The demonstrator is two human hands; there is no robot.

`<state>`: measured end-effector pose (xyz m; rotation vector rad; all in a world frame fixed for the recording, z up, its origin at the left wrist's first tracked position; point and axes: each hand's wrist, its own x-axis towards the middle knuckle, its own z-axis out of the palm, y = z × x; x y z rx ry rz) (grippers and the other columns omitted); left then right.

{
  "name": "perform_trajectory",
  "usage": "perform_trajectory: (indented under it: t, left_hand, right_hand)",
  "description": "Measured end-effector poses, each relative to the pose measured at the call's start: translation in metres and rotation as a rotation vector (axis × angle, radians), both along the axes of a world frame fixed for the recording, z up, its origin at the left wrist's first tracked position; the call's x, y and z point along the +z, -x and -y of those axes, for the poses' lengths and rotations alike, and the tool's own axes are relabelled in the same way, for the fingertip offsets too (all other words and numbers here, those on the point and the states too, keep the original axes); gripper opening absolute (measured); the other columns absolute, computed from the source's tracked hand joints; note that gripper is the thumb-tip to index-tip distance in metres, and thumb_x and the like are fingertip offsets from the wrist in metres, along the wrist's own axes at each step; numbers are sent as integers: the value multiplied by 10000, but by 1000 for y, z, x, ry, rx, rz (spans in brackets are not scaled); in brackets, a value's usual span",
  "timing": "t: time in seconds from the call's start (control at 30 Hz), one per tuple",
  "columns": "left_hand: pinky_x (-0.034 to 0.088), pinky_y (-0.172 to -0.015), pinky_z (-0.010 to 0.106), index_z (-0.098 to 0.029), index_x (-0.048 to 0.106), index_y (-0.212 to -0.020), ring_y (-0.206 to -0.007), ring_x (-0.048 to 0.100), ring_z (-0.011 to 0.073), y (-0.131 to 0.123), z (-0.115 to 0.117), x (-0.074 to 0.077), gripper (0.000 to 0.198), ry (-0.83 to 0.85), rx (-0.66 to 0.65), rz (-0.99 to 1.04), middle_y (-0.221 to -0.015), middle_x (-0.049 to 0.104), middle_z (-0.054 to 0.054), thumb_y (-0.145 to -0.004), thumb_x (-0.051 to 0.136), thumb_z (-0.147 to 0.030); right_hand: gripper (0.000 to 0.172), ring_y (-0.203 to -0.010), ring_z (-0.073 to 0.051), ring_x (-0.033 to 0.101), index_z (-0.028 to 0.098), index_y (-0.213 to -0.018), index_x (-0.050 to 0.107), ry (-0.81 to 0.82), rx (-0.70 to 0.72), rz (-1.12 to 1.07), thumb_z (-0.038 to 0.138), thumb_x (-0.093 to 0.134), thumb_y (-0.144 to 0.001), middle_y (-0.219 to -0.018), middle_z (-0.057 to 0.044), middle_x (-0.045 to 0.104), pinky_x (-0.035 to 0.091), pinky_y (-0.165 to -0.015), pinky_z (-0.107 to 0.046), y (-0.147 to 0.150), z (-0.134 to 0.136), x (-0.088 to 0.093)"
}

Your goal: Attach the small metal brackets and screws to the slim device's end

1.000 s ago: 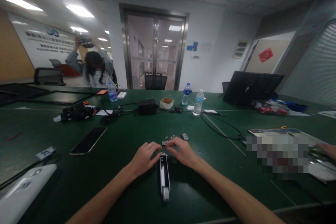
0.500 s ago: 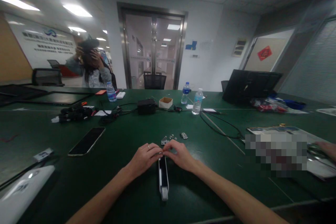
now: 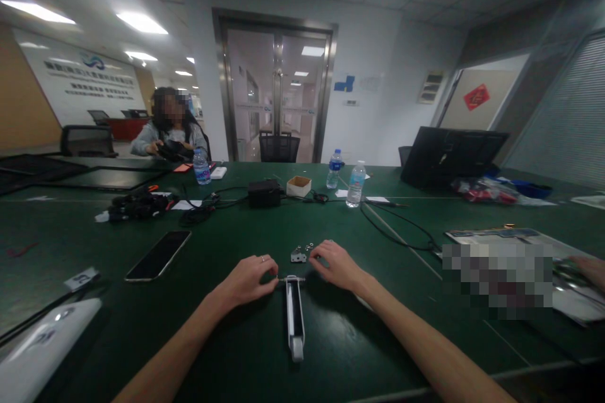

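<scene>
Since the earlier frame, we have drawn our left hand (image 3: 248,280) and right hand (image 3: 338,264) apart above the white channel piece (image 3: 293,315), which lies lower centre of the frame on the green worktop (image 3: 227,233). Our left fingertips nearly meet at the left end of a thin rod (image 3: 282,279) crossing the channel's top; we cannot tell whether they grip it. Our right fingers curl, almost closed, beside a metal bracket (image 3: 298,257); we cannot tell whether they hold anything.

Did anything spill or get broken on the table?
I see nothing spilled or broken. The water bottles stand upright. The small metal parts lie scattered beyond the long white piece, a bit messy, but nothing looks really odd.
</scene>
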<state>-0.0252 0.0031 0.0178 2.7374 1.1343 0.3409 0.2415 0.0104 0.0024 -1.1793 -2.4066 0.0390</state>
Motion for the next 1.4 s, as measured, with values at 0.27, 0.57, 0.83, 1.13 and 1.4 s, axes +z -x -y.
perform_trajectory:
  t: [0.27, 0.57, 0.83, 1.13, 1.4]
  left_hand:
    - [406, -661, 240, -187, 589, -997, -790, 539, 159, -1, 3, 3, 169, 69, -2, -16, -922, 584, 24, -890, 501, -284]
    - [416, -698, 253, -192, 591, -990, -820, 555, 166, -3, 4, 4, 161, 103, 1, -40, -938, 595, 26, -899, 495, -285]
    - [432, -724, 271, -197, 599, -1006, -840, 569, 176, -4, 6, 9, 187, 132, 14, -66, -945, 605, 29, -916, 478, -308]
    - [445, -767, 291, -202, 604, -1040, -867, 579, 176, -3, 3, -2, 205, 124, -23, -25, -974, 615, 35, -938, 453, -294]
    - [440, -738, 264, -220, 582, -1059, -887, 578, 173, -5, 2, -7, 170, 127, -13, -20, -1018, 599, 22, -923, 502, -284]
  right_hand:
    - [242, -1039, -260, 473, 164, -1100, 600, 58, -351, 228, 210, 464, -904, -1098, -123, 589, 388, -853, -370, -14, -12, -10]
    - [290, -1029, -237, 463, 224, -1157, 601, 118, -294, 249, 212, 424, -927, -1112, -98, 570, 372, -849, -346, -13, -12, -13]
    - [203, -1023, -234, 468, 187, -1012, 636, 133, -315, 242, 250, 463, -927, -1056, -93, 581, 374, -842, -344, -12, -13, -10]
    - [172, -988, -242, 493, 191, -992, 635, 112, -310, 218, 229, 488, -912, -1026, -94, 598, 391, -817, -353, -13, -13, -10]
    - [195, -974, -238, 502, 169, -934, 630, 99, -322, 239, 224, 443, -932, -993, -101, 612, 392, -811, -351, -13, -16, -15]
